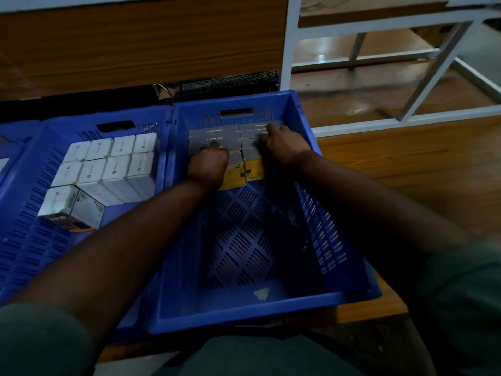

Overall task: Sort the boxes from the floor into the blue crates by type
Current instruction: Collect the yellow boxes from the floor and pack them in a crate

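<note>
Green sleeves reach into the right blue crate. She or he is packing grey boxes at its far end. Left hand curls on 1 box; right hand presses flat, fingers spread. Next, probably fetch more. White boxes fill the left crate.

"LAPCARE" reads in pale letters on two grey boxes, stacked just beyond the left hand. Print on the grey box past the right hand, and on the white boxes left of both hands, is too blurred to read.
</note>
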A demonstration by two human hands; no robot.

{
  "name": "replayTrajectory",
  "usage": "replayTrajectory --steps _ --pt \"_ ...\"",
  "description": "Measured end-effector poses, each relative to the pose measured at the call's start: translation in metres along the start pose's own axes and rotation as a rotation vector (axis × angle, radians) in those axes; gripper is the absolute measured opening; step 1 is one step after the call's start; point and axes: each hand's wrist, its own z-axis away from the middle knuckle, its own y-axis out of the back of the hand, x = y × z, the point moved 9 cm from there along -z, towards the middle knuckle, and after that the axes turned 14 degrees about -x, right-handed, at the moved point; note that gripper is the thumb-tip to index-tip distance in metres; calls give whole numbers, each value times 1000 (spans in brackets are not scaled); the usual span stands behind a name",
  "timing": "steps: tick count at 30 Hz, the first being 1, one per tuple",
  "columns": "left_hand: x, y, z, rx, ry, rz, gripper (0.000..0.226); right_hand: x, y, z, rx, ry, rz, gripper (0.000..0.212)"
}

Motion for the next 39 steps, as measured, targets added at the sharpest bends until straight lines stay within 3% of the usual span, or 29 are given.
replayTrajectory --steps 4,7,10,14,20,31,36,39 --pt "4 0 1 98 10 6 58 -5 -4 -4 39 -32 -72 52" --pt "0 -22 -14 43 29 -47 72 -1 -27 -19 -2 -63 -46 81" --pt "-10 -31 -27 -41 65 30 85 3 -47 -36 -54 -31 -174 104" --pt "-9 -31 -42 -115 72 122 103 7 -51 -48 -37 -44 -192 102" --pt "-12 -35 -55 -13 145 133 72 7 -53 -51 47 -83 -141 103" --pt "-11 -40 -61 -65 58 138 131 8 -53 -51 80 -92 -177 97" --pt "-9 -33 -60 -29 75 139 99 8 -53 -54 73 -118 -180 106" --pt "-5 -28 -58 -9 100 119 99 9 -51 -49 59 -134 -175 107"
